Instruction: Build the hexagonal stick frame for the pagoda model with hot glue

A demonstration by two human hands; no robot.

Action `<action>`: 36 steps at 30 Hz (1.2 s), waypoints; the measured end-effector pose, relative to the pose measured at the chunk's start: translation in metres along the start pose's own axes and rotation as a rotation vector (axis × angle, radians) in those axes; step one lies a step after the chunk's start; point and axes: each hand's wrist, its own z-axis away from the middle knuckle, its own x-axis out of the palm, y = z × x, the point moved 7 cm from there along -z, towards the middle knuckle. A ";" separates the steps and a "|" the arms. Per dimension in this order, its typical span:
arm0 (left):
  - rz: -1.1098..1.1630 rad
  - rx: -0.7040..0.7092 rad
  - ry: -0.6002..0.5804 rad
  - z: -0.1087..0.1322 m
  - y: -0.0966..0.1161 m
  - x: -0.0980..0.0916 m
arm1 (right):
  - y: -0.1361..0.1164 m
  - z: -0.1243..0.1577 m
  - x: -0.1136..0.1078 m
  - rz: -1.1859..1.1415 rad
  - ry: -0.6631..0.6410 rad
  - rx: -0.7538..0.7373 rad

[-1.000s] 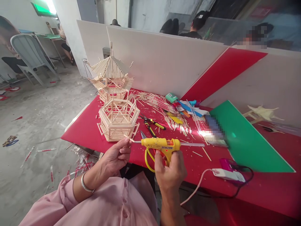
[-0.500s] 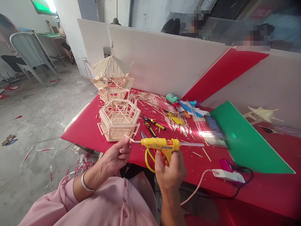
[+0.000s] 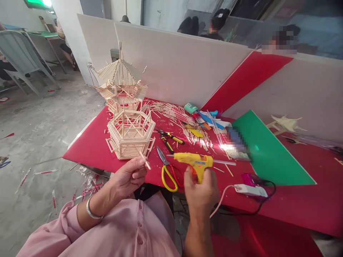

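Observation:
Between thumb and fingertips, my left hand (image 3: 132,175) pinches a short wooden stick (image 3: 145,160) just in front of a hexagonal stick frame (image 3: 130,137). Wrapped round the handle of a yellow hot glue gun (image 3: 193,161) is my right hand (image 3: 201,187). The gun's nozzle points left, apart from the stick, and a clear glue stick (image 3: 224,162) juts from its back. Scissors (image 3: 167,169) with yellow and red handles lie between my hands. Behind the frame stands a pagoda model (image 3: 119,80) with a tiered stick roof.
Black-and-yellow pliers (image 3: 168,137) and many loose sticks (image 3: 171,112) lie on the red tabletop (image 3: 88,146). A green board (image 3: 273,153) leans at right, near a white power strip (image 3: 250,190) with cords. White panels (image 3: 182,60) wall off the back. People sit beyond.
My right hand has drawn the glue gun right, away from the stick. The stick in my left hand now tilts differently. The scissors show more fully, and the view has shifted slightly.

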 end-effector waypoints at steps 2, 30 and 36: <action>-0.164 0.047 -0.040 0.005 0.008 0.006 | 0.040 0.002 0.015 0.123 -0.069 0.110; -1.819 -0.125 -0.329 -0.045 0.195 0.127 | -0.140 -0.051 0.010 -0.815 -0.202 -0.306; -1.901 -0.163 -0.345 -0.061 0.196 0.121 | -0.139 -0.054 0.029 -0.762 -0.202 -0.272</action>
